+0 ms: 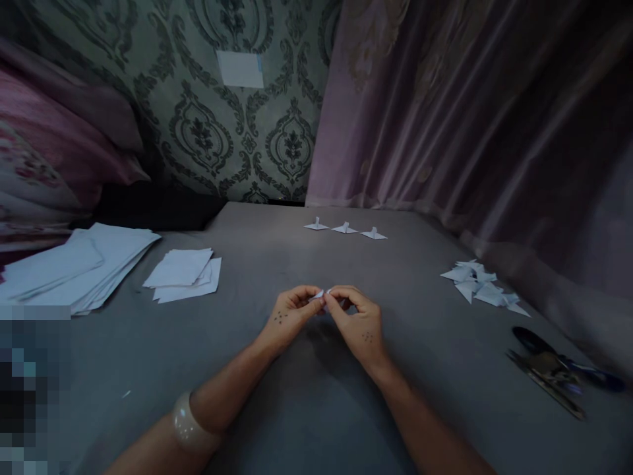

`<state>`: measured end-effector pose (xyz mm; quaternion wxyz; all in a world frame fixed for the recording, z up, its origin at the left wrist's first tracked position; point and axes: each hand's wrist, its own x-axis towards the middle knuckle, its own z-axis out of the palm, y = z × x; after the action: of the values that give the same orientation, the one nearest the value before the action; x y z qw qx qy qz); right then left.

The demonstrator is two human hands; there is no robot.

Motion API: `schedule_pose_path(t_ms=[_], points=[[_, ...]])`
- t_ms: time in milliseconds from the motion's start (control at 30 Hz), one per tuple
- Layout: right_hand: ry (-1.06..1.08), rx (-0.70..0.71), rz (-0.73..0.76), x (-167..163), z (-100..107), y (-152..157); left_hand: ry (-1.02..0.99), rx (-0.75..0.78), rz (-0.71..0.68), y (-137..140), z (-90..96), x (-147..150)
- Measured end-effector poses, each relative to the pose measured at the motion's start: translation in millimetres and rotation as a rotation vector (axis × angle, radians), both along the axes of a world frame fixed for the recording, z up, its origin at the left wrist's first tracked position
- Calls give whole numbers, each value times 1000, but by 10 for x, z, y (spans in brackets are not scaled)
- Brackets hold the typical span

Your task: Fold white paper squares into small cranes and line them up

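Note:
Both my hands meet over the middle of the grey surface, pinching one small piece of folded white paper (320, 295). My left hand (295, 313) grips it between thumb and forefinger. From the other side my right hand (357, 316) closes on it with thumb and fingertips. Most of the paper is hidden behind my fingers, so its shape does not show. Beyond my hands, three folded paper figures (345, 228) with flat pointed sides and an upright middle stand in a row.
Large white sheets (106, 264) lie at the left, beside smaller paper squares (182, 269). A pile of folded paper pieces (482, 282) sits at the right. Nearer are dark-handled scissors (534, 341) and a pencil-like stick (548, 389). A curtain (395, 132) borders the right side.

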<state>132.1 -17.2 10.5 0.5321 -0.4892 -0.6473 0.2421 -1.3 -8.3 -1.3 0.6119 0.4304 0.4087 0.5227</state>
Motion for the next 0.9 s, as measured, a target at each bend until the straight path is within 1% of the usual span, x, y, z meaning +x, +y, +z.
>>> schedule_pose_path(t_ms=[100, 200, 300, 400, 633, 900], points=[[9, -62, -33, -2, 3, -3, 0, -1, -14, -1, -4, 2], [73, -109, -49, -7, 7, -1, 2, -2, -23, -8, 5, -2], [127, -137, -24, -10, 18, 4, 22, -2, -42, -17, 19, -7], [132, -165, 11, -4, 38, 6, 35, 11, -62, -22, 19, -12], [141, -188, 73, 45, 35, 36, 67, 35, -76, -21, 14, -19], [131, -192, 35, 62, 47, 36, 66, 49, -96, -27, 13, -15]])
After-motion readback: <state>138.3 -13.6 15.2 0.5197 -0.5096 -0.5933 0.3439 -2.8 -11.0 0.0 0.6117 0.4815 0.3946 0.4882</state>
